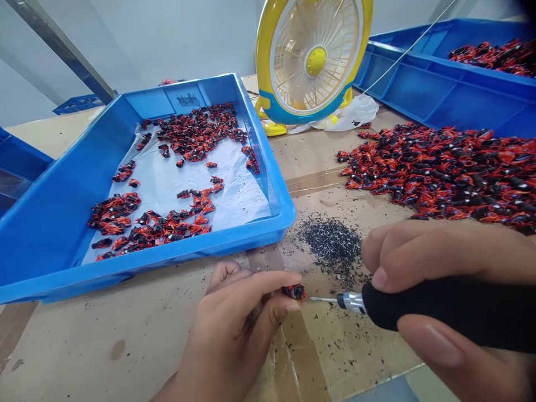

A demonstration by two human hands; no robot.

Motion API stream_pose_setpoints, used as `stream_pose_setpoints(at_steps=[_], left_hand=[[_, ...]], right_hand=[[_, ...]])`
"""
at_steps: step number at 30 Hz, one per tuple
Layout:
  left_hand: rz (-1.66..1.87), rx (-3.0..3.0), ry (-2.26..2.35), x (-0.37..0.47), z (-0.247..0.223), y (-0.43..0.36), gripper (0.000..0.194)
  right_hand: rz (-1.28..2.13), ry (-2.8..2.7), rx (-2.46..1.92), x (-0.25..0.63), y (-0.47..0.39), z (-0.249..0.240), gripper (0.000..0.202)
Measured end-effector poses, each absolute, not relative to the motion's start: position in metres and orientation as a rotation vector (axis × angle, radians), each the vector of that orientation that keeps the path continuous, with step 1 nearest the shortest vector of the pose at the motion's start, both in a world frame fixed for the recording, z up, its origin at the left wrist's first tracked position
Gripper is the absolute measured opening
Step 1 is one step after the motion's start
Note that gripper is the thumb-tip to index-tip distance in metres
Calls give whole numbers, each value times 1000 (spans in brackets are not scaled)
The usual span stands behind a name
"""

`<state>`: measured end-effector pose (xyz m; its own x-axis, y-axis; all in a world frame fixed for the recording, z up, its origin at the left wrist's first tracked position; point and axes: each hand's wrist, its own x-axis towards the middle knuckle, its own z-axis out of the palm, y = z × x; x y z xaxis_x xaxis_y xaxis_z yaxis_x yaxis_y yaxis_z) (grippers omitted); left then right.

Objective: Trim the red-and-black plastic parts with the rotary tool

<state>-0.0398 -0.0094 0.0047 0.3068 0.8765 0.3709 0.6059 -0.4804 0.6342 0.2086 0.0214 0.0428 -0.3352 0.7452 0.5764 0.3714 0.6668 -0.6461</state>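
Between thumb and forefinger, my left hand [238, 318] pinches a small red and black part [296, 291], its round dark end turned to the right. My right hand [452, 268] is wrapped around a black pen-shaped power tool [435, 310] with a silver collar and a thin metal bit [322, 299]. The bit's tip points left and sits very close to the held part; whether they touch I cannot tell. Beyond the tool's tip lies a heap of fine black shavings [335, 245] on the cardboard-covered table.
A blue tray [276, 223] with a white liner holds many similar parts on the left. Another pile of parts [452, 167] spreads over the table's right side. A yellow fan [316, 61] stands at the back, beside more blue trays [435, 89] and a thin cord.
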Motion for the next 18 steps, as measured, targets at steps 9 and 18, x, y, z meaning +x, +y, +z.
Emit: stream_pose_setpoints(at_steps=[9,18], left_hand=[[985,2254,1310,-40,5,-7,9],[989,2266,1295,-41,6,-9,10]], right_hand=[[444,-1920,-856,202,22,42,32],[472,-2027,-778,204,26,40,17]])
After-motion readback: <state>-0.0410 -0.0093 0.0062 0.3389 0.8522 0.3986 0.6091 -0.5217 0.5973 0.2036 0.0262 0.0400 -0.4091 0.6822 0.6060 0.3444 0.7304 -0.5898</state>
